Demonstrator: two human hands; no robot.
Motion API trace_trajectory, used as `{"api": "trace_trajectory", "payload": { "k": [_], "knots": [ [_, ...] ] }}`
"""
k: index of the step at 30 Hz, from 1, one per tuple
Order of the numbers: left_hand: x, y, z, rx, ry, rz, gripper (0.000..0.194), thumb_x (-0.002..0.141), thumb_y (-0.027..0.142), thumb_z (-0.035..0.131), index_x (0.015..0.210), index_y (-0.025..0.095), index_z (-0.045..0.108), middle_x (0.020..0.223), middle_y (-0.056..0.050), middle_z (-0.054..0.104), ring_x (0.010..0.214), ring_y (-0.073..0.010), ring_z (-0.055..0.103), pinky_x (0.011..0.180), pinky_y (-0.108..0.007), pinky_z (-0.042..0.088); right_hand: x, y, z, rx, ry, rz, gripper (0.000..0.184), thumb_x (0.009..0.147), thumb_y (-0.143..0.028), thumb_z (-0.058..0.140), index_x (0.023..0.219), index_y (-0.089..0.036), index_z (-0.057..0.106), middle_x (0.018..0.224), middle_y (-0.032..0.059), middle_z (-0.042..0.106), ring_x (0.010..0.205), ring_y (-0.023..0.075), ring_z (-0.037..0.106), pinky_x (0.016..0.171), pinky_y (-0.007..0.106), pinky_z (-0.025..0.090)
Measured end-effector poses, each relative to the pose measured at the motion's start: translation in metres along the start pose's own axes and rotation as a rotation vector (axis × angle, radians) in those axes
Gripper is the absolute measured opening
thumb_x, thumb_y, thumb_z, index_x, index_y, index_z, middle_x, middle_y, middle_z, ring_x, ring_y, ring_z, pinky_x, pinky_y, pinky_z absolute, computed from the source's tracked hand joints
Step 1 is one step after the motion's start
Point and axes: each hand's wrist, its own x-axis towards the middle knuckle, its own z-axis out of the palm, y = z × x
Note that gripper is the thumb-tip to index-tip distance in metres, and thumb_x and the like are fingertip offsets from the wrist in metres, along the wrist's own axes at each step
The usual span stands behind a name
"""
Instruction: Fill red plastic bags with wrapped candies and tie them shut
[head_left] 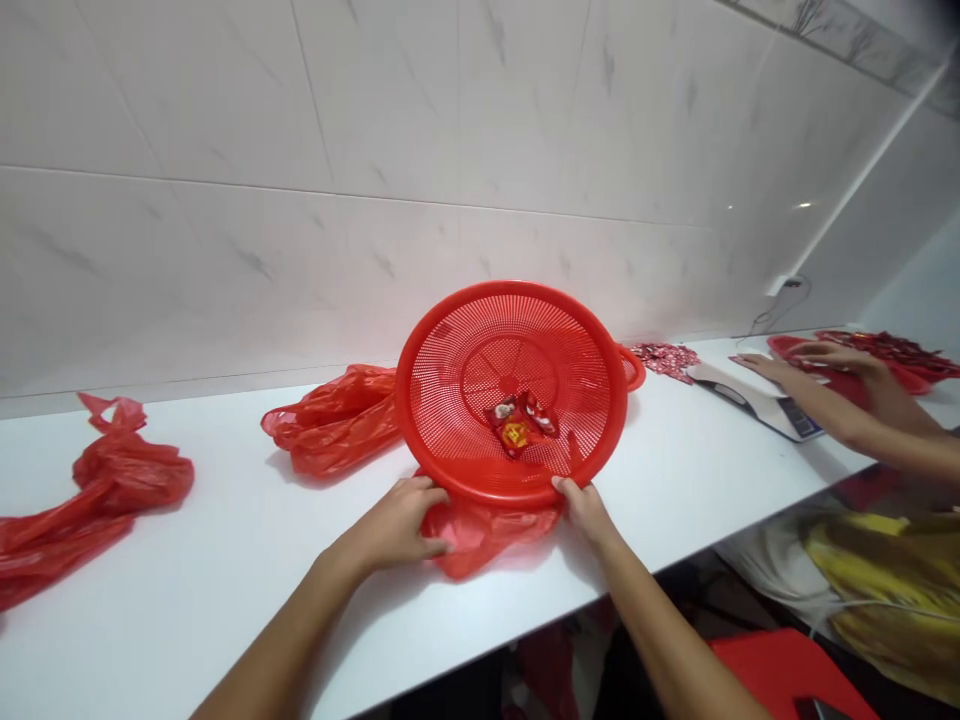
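A red plastic colander [442, 440] is tilted toward me over the white table, with several shiny red wrapped packets [523, 424] lying low inside it. My right hand [585, 508] grips its front rim, thumb over the edge. Under that rim sits a thin red plastic bag [480, 540], partly hidden by the colander. My left hand [409, 522] is at the bag's left side, thumb on the plastic and fingers curled up near the rim; some of its fingertips are hidden.
Two more red bags, a crumpled one [330, 420] and a bunched one [127, 470], lie on the table [247, 560] to the left. At right, another person's hands [832, 365] work by a scale [757, 402] and a red basket [900, 375]. A red stool [787, 670] stands below.
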Motion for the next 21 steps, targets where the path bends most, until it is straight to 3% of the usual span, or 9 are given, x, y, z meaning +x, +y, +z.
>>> {"api": "trace_trajectory", "payload": {
  "k": [4, 9, 12, 14, 17, 21],
  "knots": [
    [-0.008, -0.016, 0.004, -0.007, 0.03, 0.017, 0.046, 0.072, 0.042, 0.087, 0.116, 0.028, 0.077, 0.137, -0.008, 0.068, 0.134, -0.0385, 0.057, 0.114, -0.057, 0.048, 0.004, 0.009, -0.012, -0.075, 0.053, 0.014, 0.039, 0.075, -0.048, 0.078, 0.1, -0.018, 0.078, 0.113, 0.0134, 0.081, 0.113, 0.0376, 0.073, 0.101, 0.048, 0.058],
    [-0.004, -0.024, 0.022, 0.05, 0.2, 0.099, 0.021, 0.071, 0.022, 0.081, 0.092, 0.025, 0.08, 0.148, -0.009, 0.062, 0.144, -0.0398, 0.049, 0.12, -0.057, 0.043, -0.001, 0.017, -0.016, -0.165, 0.147, -0.009, 0.051, 0.08, -0.049, 0.077, 0.122, -0.019, 0.076, 0.128, 0.0151, 0.076, 0.124, 0.0356, 0.068, 0.106, 0.05, 0.055],
    [-0.001, -0.028, 0.029, 0.068, 0.284, 0.08, 0.015, 0.077, 0.02, 0.076, 0.09, 0.024, 0.08, 0.161, -0.008, 0.051, 0.151, -0.0396, 0.041, 0.125, -0.059, 0.038, -0.003, 0.02, -0.016, -0.148, 0.275, -0.129, 0.06, 0.079, -0.043, 0.079, 0.134, -0.023, 0.068, 0.139, 0.0114, 0.071, 0.137, 0.0316, 0.059, 0.115, 0.049, 0.049],
    [0.001, -0.028, 0.03, 0.059, 0.266, 0.056, 0.017, 0.081, 0.024, 0.075, 0.097, 0.025, 0.081, 0.167, -0.007, 0.045, 0.155, -0.0388, 0.036, 0.128, -0.06, 0.034, -0.003, 0.018, -0.014, -0.119, 0.312, -0.218, 0.053, 0.078, -0.037, 0.081, 0.129, -0.025, 0.071, 0.137, 0.0079, 0.072, 0.14, 0.0292, 0.056, 0.119, 0.046, 0.045],
    [0.002, -0.023, 0.031, 0.039, 0.216, 0.063, 0.023, 0.083, 0.024, 0.073, 0.103, 0.028, 0.082, 0.166, -0.005, 0.047, 0.156, -0.0367, 0.037, 0.13, -0.058, 0.032, -0.005, 0.01, -0.006, -0.118, 0.351, -0.21, 0.036, 0.076, -0.034, 0.08, 0.11, -0.025, 0.077, 0.122, 0.0074, 0.078, 0.126, 0.0311, 0.065, 0.113, 0.046, 0.049],
    [0.002, -0.017, 0.036, 0.022, 0.171, 0.031, 0.023, 0.082, 0.024, 0.075, 0.103, 0.029, 0.082, 0.165, -0.003, 0.048, 0.156, -0.0366, 0.037, 0.132, -0.058, 0.03, -0.006, -0.015, -0.002, -0.079, 0.536, -0.286, 0.032, 0.077, -0.03, 0.074, 0.107, -0.022, 0.077, 0.122, 0.0077, 0.077, 0.124, 0.0316, 0.067, 0.108, 0.045, 0.051]
  ]
}}
